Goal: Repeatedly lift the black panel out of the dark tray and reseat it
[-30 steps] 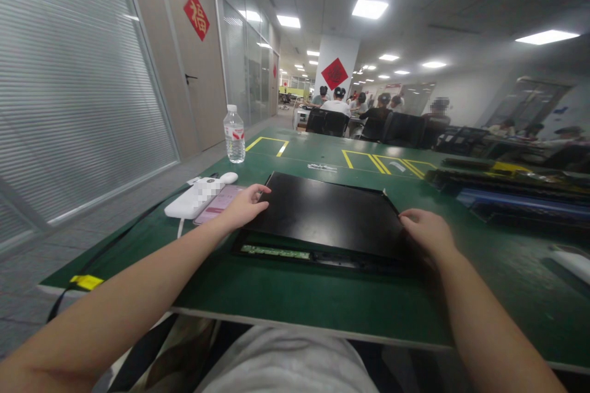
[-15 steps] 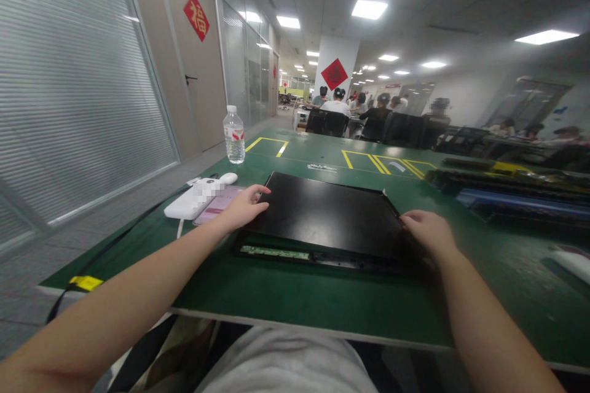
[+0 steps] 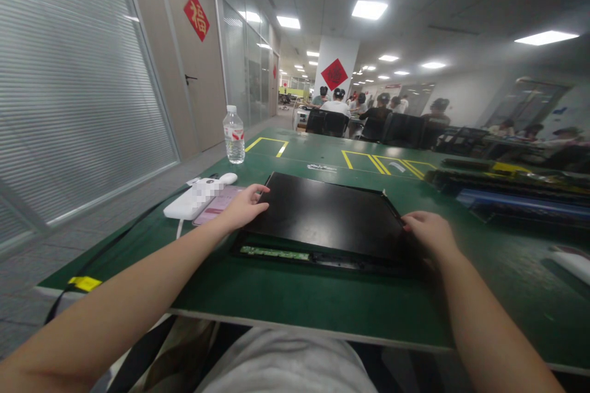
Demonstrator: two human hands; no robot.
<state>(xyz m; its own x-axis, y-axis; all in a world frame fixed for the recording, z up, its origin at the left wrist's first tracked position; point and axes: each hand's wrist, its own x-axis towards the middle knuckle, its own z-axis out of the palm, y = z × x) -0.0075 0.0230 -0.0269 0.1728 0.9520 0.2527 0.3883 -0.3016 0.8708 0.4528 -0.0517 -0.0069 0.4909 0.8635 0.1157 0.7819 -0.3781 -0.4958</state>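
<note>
**Black panel [image 3: 334, 212] flanked at both side edges**

Green tabletop [image 3: 304, 304] runs from its near edge to a circuit board [image 3: 275, 253]. Beyond, the panel lies mid-table: the left hand [image 3: 246, 206], thumb and forefinger parted, meets its left edge; the right hand [image 3: 428, 230], fingers bent, its right. Whether either grips cannot be told. Farther, tabletop separates panel from bottle [image 3: 235, 135].

Ceiling panels [image 3: 369, 10] supply overhead light. Soft glare noted on black screen [image 3: 327, 214]. Blur and stretching observed towards right edge of bench [image 3: 304, 304].
</note>
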